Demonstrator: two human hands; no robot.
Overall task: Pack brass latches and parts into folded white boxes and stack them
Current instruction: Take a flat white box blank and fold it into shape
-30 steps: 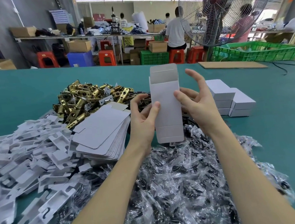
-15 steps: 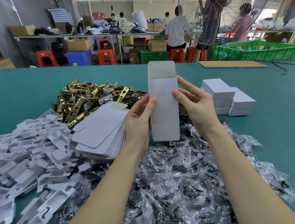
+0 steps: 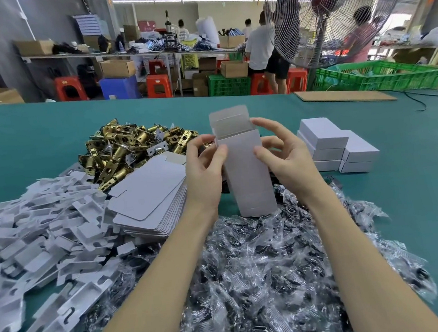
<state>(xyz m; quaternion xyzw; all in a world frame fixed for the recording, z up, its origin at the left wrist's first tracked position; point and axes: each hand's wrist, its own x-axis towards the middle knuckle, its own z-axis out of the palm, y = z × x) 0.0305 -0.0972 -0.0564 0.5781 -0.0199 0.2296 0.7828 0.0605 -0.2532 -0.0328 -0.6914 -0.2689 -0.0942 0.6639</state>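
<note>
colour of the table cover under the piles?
Teal green, plain with no pattern, on the table. The head view, the only one, shows it best.

Factory packing floor: long green table (image 3: 51, 133), cardboard cartons (image 3: 118, 68), plastic crates (image 3: 379, 77), industrial fan (image 3: 332, 15).

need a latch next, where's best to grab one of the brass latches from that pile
Take a brass latch by its long tubular body, from above at the pile's near edge. Several lie exposed there with their bodies free, while the ones deeper in interlock by their flat plates.
</note>
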